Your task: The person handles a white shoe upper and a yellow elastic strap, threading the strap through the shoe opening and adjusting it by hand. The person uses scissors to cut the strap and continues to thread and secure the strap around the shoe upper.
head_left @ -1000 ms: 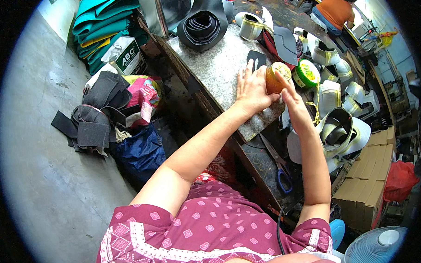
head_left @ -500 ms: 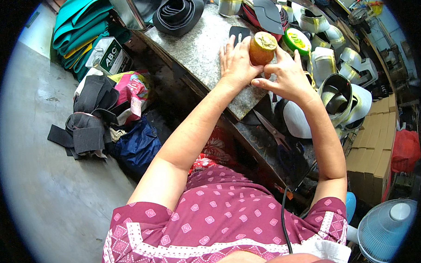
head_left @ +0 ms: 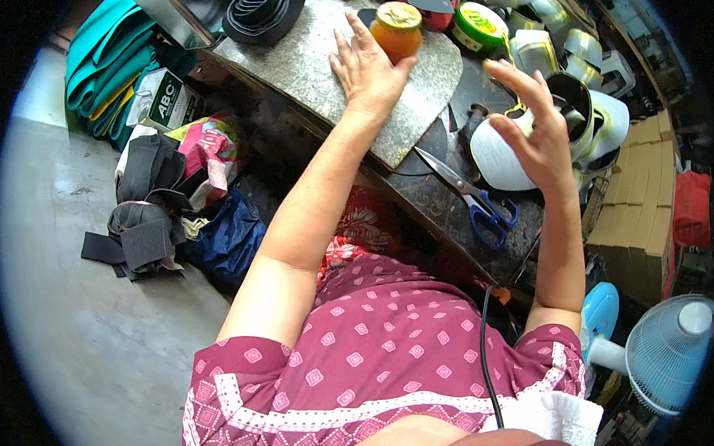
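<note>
My left hand (head_left: 371, 77) lies on a speckled grey slab (head_left: 289, 76), fingers spread. Its thumb is against or just in front of an amber jar (head_left: 396, 45) with a pale top. A small black flat piece (head_left: 365, 17) is partly hidden behind my fingers and the jar. My right hand (head_left: 538, 126) is raised to the right of the slab, fingers curved apart, with nothing in it. Below and left of it lie scissors (head_left: 474, 199) with blue handles, blades partly open. A white visor-shaped piece (head_left: 502, 156) is partly behind my right hand.
A green-rimmed round tub (head_left: 480, 26) stands right of the jar. Several white curved pieces (head_left: 536, 51) crowd the right side. A black rolled strip (head_left: 263, 12) sits at the slab's far left. Brown cartons (head_left: 631, 190) and a fan (head_left: 668, 354) stand at right.
My right hand has left the jar and moved right and down, fingers opening. My left hand stays beside the jar. The view has shifted, and the scissors now show fully.
</note>
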Tool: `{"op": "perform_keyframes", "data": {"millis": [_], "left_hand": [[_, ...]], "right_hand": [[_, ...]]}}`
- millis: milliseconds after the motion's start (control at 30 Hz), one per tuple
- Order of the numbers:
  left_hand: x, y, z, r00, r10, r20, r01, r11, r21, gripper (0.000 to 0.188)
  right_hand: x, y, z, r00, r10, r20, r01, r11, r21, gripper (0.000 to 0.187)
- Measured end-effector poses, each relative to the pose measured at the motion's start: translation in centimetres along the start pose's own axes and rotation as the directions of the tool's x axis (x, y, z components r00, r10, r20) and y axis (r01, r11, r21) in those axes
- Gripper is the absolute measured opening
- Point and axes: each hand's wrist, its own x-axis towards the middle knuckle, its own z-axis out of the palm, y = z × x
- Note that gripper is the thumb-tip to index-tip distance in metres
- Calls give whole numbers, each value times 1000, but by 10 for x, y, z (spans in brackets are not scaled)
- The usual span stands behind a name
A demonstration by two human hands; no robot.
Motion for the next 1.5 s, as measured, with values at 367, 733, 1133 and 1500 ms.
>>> {"op": "perform_keyframes", "data": {"millis": [367, 733, 1133, 1500], "left_hand": [[5, -27, -34, 998, 33, -49, -38, 994, -105, 85], [7, -55, -36, 983, -5, -185, -26, 986, -164, 95], [8, -62, -34, 964, 83, -254, -117, 985, -123, 93], [49, -36, -5, 998, -23, -61, 28, 996, 84, 98]], "right_hand": [[-10, 13, 5, 970, 212, 119, -236, 938, 253, 65], [163, 84, 178, 960, -231, 157, 213, 970, 119, 65], [117, 100, 127, 898, 13, 441, 150, 931, -333, 23], [20, 38, 43, 807, 106, 581, 180, 893, -412, 15]]}}
